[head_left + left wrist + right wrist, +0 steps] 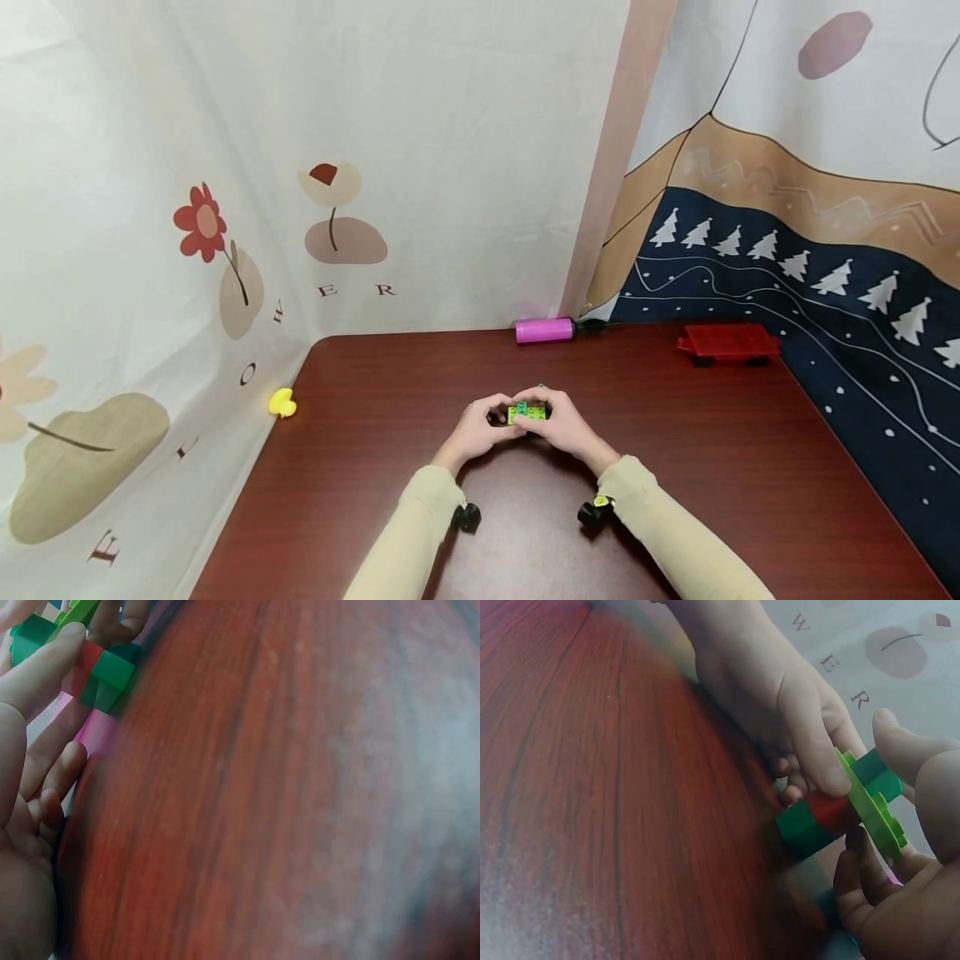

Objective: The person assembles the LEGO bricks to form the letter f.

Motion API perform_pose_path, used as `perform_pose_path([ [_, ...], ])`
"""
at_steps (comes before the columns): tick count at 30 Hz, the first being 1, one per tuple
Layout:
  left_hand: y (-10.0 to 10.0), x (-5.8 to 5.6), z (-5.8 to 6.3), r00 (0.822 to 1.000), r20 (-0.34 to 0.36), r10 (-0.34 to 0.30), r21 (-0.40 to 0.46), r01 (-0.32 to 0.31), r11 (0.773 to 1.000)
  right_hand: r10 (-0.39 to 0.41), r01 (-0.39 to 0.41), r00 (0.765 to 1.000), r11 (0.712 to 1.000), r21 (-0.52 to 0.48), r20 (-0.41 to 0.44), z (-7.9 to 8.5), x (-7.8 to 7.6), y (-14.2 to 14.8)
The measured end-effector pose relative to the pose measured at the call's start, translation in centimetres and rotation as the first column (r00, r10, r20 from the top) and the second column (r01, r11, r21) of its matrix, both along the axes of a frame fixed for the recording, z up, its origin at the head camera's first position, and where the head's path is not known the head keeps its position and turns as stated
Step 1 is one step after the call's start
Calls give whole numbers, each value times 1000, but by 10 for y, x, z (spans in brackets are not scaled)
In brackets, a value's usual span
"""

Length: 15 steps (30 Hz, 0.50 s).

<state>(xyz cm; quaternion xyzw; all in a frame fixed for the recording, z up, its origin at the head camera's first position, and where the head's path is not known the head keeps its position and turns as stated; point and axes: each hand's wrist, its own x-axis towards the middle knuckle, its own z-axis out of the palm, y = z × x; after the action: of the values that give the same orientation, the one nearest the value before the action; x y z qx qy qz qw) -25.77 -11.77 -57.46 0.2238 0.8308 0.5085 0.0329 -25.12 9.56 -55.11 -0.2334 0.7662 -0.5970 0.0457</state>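
Observation:
Both hands meet over the middle of the table around a small build of toy building bricks (536,412). It has a lime green studded plate (874,814), a green brick (877,774) on one face, and a red brick (831,812) and another green brick (804,829) on the other. My left hand (476,432) grips the build, its thumb along the red brick and plate. My right hand (564,427) curls round the other end, fingers (859,877) beside the plate. In the left wrist view part of the build is cut off at the edge.
A pink cylinder (543,330) with a black end lies at the table's back edge. A red toy wagon (731,342) stands at the back right. A yellow toy duck (282,403) sits at the left edge. Printed cloths hang behind the brown table (360,467).

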Motion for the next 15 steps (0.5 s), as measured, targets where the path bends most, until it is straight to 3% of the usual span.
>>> perform_pose_path([
  [5, 1, 2, -1, 1000, -3, 2, 0, -2, 1000, 12, -8, 998, 998, -57, 63, -2, 1, 0],
  [15, 1, 1, -1, 1000, -8, 2, 53, -2, 999, -16, 18, 999, 999, -46, 48, -2, 0, -3],
])
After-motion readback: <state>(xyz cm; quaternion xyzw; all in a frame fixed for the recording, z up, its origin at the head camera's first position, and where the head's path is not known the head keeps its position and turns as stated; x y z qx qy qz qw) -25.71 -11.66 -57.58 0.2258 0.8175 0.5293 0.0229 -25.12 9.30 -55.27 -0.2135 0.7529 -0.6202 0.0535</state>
